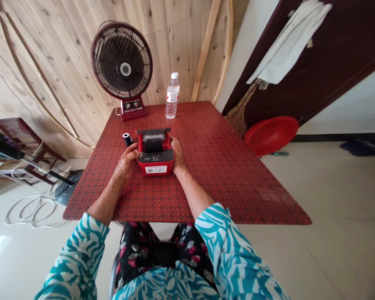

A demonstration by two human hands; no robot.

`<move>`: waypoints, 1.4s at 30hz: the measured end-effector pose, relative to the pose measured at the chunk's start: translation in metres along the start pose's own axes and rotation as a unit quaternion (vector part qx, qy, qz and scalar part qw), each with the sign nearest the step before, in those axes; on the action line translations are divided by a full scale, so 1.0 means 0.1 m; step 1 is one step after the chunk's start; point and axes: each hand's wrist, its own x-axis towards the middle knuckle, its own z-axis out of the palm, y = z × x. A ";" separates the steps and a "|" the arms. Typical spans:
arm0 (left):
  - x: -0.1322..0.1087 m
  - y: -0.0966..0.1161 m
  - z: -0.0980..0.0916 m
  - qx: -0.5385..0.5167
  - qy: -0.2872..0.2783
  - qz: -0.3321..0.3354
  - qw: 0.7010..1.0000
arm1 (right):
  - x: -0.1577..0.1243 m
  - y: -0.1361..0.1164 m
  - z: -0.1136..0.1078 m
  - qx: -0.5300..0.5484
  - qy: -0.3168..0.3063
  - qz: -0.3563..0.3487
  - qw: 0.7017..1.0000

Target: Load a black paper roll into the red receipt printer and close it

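Note:
A red and black receipt printer (156,168) stands on the table in front of me, its lid raised at the back and a dark roll lying in its bay. My left hand (128,160) grips the printer's left side, fingers bent against the casing. On the opposite side my right hand (178,156) is wrapped round the casing, its fingertips partly hidden behind it. Just beyond my left hand, a small dark roll with a white end (126,138) stands on the table.
The red patterned table (225,179) bears a fan (122,62) at the back left and a water bottle (172,98) beside it. Right of the table are a broom (239,114) and a red basin (270,135). A wooden chair (25,143) and a coiled cable (34,212) are at the left.

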 end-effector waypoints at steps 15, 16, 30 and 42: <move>-0.07 0.09 0.09 0.061 0.027 0.066 0.996 | 0.02 0.00 -0.01 0.001 -0.002 0.017 1.000; -0.05 0.11 0.10 0.076 0.036 0.080 0.993 | 0.03 0.00 -0.01 0.011 0.001 0.019 1.000; 0.37 0.79 0.36 0.518 -0.168 0.165 0.822 | 0.05 0.03 0.02 0.082 0.002 0.046 0.996; 0.49 0.82 0.53 0.671 -0.263 0.166 0.672 | 0.08 0.03 0.03 0.091 0.005 0.049 0.995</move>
